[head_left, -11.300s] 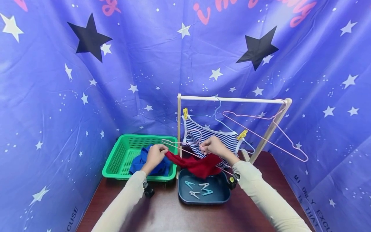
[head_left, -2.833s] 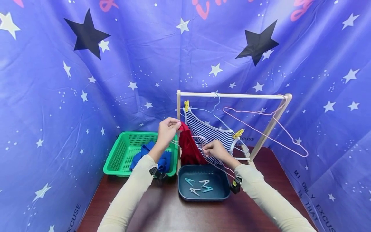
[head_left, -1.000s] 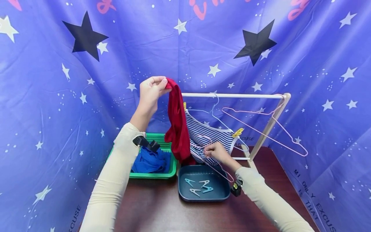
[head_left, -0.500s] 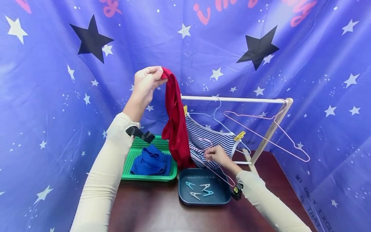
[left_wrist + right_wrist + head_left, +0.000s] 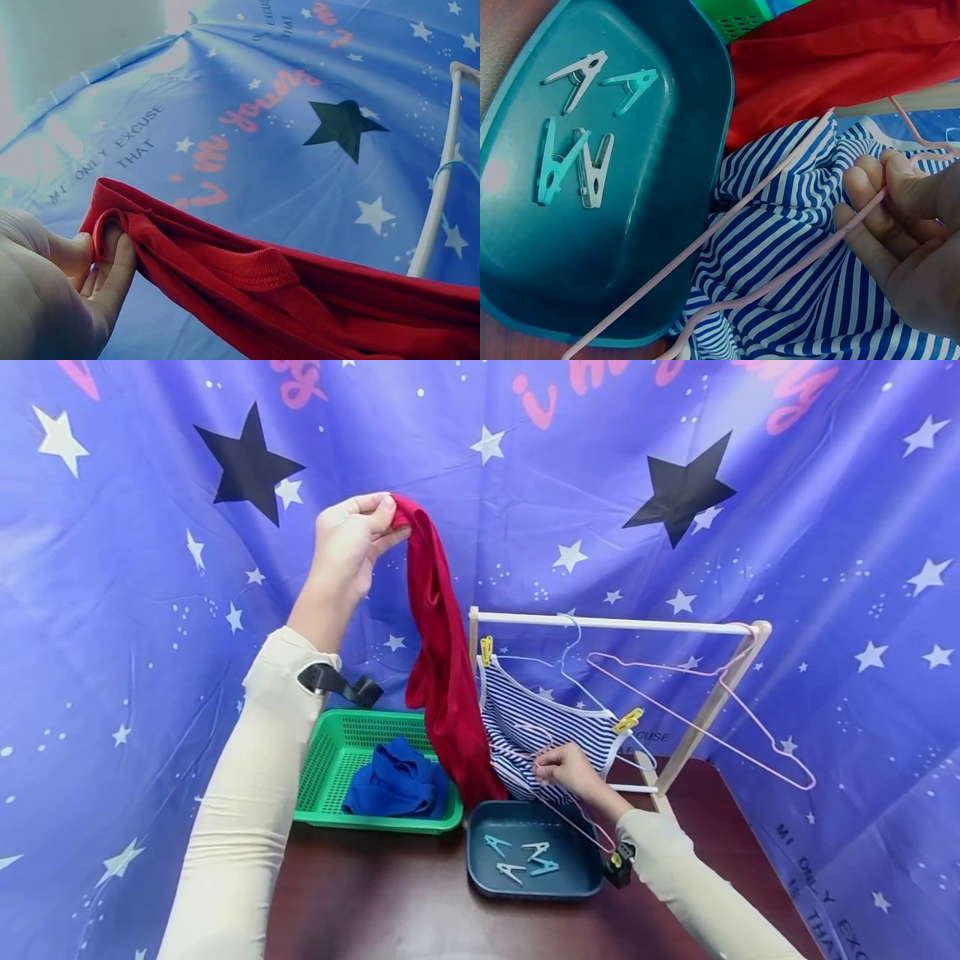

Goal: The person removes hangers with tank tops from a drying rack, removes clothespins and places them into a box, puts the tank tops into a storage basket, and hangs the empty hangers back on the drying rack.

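Observation:
My left hand (image 5: pixel 347 539) pinches one end of a red cloth garment (image 5: pixel 442 643) between thumb and fingers, high above the green basket. The garment hangs in a long, bunched strip down to the dark tray; a ribbed edge and folds show in the left wrist view. With my right hand (image 5: pixel 561 768) I pinch a pink clothes hanger (image 5: pixel 780 281) near its hook. One end of the hanger slants over the tray, and its other end meets the edge of the red garment. Behind that hand hangs a striped top (image 5: pixel 543 702) on a blue hanger (image 5: pixel 573 672), with yellow clips (image 5: pixel 628 720) at its straps.
A green basket (image 5: pixel 315 814) holds a bunched blue cloth (image 5: pixel 397 781). In the dark tray (image 5: pixel 536 891) lie several clothespins (image 5: pixel 553 161), pale and teal. A wooden rack (image 5: pixel 637 625) stands behind, with another pink hanger (image 5: pixel 690 727) hooked at its right end.
My left hand has risen up and leftward from basket height to above the rack's bar, stretching the red garment upward. My right hand stays near the striped top, still pinching the pink hanger.

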Motion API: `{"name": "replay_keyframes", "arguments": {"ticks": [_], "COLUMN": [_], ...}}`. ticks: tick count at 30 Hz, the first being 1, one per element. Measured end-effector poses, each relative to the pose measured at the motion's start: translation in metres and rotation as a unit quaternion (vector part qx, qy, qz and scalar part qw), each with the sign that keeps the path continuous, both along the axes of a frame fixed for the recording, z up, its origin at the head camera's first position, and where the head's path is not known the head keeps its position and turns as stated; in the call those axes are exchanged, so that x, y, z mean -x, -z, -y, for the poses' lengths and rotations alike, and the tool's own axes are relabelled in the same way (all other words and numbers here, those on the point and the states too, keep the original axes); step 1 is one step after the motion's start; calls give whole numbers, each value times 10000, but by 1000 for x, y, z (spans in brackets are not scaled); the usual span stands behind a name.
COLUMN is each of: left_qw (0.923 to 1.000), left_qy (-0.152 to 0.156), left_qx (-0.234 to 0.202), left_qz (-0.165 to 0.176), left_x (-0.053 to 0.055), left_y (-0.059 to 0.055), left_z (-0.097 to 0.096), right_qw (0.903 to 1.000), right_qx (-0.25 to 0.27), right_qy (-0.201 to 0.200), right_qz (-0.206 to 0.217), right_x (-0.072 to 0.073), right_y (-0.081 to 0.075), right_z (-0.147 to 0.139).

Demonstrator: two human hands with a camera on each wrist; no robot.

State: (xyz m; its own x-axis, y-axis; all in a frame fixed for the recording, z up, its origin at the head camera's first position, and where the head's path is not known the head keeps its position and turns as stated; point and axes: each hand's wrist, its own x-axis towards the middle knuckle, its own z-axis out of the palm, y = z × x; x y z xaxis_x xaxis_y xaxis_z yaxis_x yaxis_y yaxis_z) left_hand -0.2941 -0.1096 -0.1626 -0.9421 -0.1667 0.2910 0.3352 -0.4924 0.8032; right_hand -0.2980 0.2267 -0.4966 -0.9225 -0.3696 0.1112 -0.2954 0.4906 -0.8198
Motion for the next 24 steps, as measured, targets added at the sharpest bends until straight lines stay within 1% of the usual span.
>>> {"name": "replay_keyframes", "arguments": {"ticks": [7, 10, 12, 14, 18, 21, 24], "left_qw": [9998, 9995, 9989, 9970, 9903, 9870, 9851], "left_qy": [-128, -155, -187, -218, -327, -396, -438], "left_qx": [78, -27, -231, -568, -1214, -1452, -1569], "left_qz": [165, 278, 360, 488, 590, 566, 543], "left_x": [-3, -2, -1, 0, 2, 2, 1], "left_y": [-16, -25, -32, -41, -61, -74, -85], "left_z": [12, 18, 23, 28, 40, 49, 57], "right_qw": [9999, 9999, 9999, 10000, 9999, 9999, 9997], "right_qx": [-108, -113, -96, -70, -67, -152, -242], "right_qy": [-19, -34, -47, -50, -47, -24, -30], "right_qz": [16, 6, 14, 34, 73, 39, -33], "right_x": [-1, 0, 1, 1, 0, 0, 1], "right_y": [0, 1, 2, 2, 3, 3, 4], "right_z": [0, 0, 0, 1, 2, 2, 3]}}
